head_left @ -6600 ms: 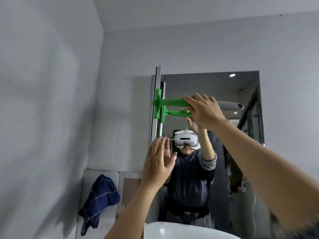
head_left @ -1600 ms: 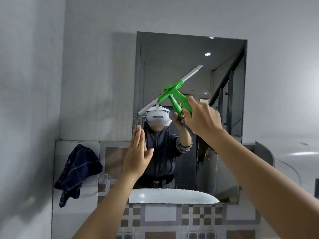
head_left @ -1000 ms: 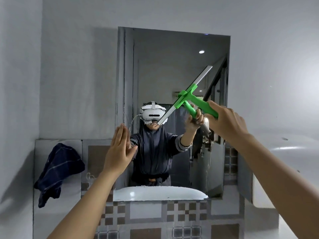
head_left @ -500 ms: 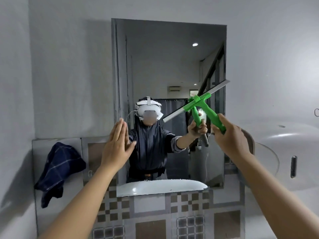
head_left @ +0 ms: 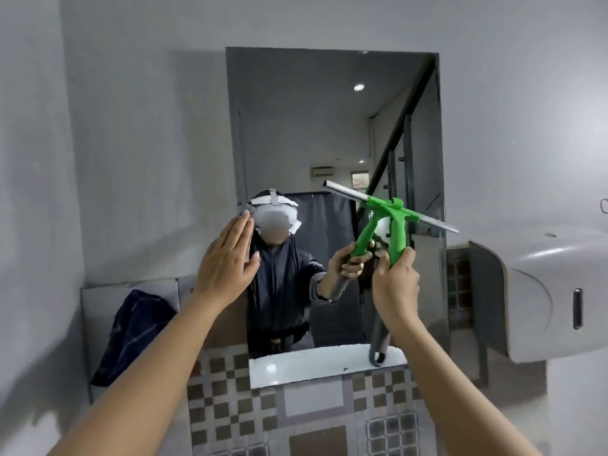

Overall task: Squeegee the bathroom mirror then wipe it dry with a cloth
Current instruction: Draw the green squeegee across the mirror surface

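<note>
A tall rectangular mirror hangs on the grey wall straight ahead. My right hand grips the green handle of a squeegee, whose metal blade lies across the mirror's right side, tilted down to the right. My left hand is flat with fingers together, raised at the mirror's left edge and holding nothing. A dark blue checked cloth hangs at the lower left, beside the mirror.
A white wall dispenser juts out at the right of the mirror. Checkered tiles run below the mirror. A white basin shows only as a reflection at the mirror's bottom.
My right hand has brought the squeegee down and right across the glass, and its blade has swung from rising to the right to sloping down to the right. My left hand stays raised.
</note>
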Demonstrator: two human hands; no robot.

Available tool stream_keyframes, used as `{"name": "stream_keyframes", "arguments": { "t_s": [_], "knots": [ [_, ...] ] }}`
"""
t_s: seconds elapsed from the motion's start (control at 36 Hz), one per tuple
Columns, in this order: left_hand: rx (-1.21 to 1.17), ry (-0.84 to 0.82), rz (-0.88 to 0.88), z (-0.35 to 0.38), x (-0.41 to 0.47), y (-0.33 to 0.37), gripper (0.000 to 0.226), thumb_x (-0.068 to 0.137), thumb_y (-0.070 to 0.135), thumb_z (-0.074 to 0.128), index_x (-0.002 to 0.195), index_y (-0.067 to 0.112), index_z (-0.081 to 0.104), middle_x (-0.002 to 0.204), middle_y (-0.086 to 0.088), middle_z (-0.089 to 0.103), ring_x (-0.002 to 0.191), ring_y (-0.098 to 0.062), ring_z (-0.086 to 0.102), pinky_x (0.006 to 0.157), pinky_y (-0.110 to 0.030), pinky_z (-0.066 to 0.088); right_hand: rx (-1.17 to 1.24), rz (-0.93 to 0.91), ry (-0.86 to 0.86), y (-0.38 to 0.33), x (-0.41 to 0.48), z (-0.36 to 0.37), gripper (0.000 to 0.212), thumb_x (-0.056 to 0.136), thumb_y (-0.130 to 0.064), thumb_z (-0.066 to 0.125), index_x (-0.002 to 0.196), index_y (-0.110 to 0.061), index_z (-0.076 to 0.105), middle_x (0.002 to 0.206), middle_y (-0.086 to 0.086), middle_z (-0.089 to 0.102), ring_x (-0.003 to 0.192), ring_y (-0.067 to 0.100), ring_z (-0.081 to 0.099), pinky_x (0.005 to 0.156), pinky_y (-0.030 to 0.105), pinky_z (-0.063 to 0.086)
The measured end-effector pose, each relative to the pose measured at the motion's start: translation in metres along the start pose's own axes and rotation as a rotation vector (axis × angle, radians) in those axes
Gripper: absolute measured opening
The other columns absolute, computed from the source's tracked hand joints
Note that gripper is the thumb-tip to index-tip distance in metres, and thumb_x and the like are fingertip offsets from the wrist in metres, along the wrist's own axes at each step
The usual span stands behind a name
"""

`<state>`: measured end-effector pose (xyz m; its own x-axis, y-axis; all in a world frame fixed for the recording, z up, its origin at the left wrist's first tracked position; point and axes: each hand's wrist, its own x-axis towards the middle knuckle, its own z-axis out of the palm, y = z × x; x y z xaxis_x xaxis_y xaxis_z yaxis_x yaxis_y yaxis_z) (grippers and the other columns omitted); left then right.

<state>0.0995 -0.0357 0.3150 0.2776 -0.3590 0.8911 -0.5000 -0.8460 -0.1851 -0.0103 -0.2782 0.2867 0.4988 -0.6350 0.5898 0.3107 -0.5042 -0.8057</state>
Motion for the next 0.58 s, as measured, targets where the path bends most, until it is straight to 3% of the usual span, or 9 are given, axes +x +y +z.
{"name": "stream_keyframes", "arguments": {
  "t_s": [0.08,0.14,0.28,0.42,0.53,0.58],
  "knots": [
    [0.012,-0.007,0.010,-0.006,0.007,-0.008,0.064,0.090,0.023,0.055,0.143,0.003,0.026,0.153,-0.008,0.023,0.139,-0.022,0.025,0.109,-0.037,0.030,0.074,0.065,0.031,-0.016,-0.009,0.016,0.024,0.098,-0.025,0.035,0.111,-0.004,0.036,0.102,0.025,0.058,0.093,0.041,0.055,0.071,0.038,0.038],
    [0.020,-0.027,0.024,-0.008,0.008,-0.014,0.063,0.091,0.025,0.053,0.143,0.003,0.027,0.153,-0.007,0.021,0.139,-0.022,0.025,0.110,-0.039,0.032,0.127,0.099,0.048,-0.025,-0.014,0.027,0.025,0.098,-0.025,0.036,0.112,-0.004,0.036,0.095,0.019,0.056,0.089,0.039,0.056,0.071,0.042,0.043],
    [0.041,-0.015,0.038,-0.005,0.004,-0.020,0.044,0.092,0.026,0.052,0.126,-0.003,0.049,0.153,-0.007,0.022,0.139,-0.021,0.027,0.111,-0.036,0.030,0.207,0.149,0.057,-0.043,-0.026,0.050,0.027,0.099,-0.025,0.036,0.114,-0.003,0.034,0.087,0.008,0.047,0.076,0.029,0.051,0.066,0.036,0.039],
    [-0.020,0.018,0.026,-0.001,-0.004,-0.018,0.045,0.093,0.024,0.051,0.129,-0.002,0.046,0.154,-0.006,0.018,0.139,-0.018,0.025,0.112,-0.033,0.026,0.283,0.146,0.023,-0.060,-0.040,0.071,0.024,0.099,-0.025,0.037,0.112,-0.006,0.034,0.080,0.002,0.051,0.074,0.027,0.057,0.066,0.040,0.047],
    [-0.072,0.000,0.006,0.002,-0.008,-0.014,0.051,0.094,0.026,0.047,0.138,0.003,0.035,0.156,-0.003,0.012,0.141,-0.015,0.017,0.112,-0.029,0.020,0.263,0.101,-0.009,-0.068,-0.049,0.083,0.014,0.099,-0.024,0.036,0.102,-0.011,0.031,0.067,-0.008,0.042,0.057,0.006,0.045,0.062,0.032,0.038],
    [-0.086,-0.003,-0.004,0.004,-0.011,-0.013,0.052,0.095,0.027,0.044,0.139,0.003,0.033,0.155,-0.004,0.015,0.142,-0.016,0.017,0.113,-0.031,0.021,0.232,0.078,-0.024,-0.070,-0.053,0.088,0.017,0.099,-0.024,0.036,0.106,-0.009,0.033,0.067,-0.008,0.041,0.056,0.006,0.044,0.059,0.029,0.035]
  ]
}}
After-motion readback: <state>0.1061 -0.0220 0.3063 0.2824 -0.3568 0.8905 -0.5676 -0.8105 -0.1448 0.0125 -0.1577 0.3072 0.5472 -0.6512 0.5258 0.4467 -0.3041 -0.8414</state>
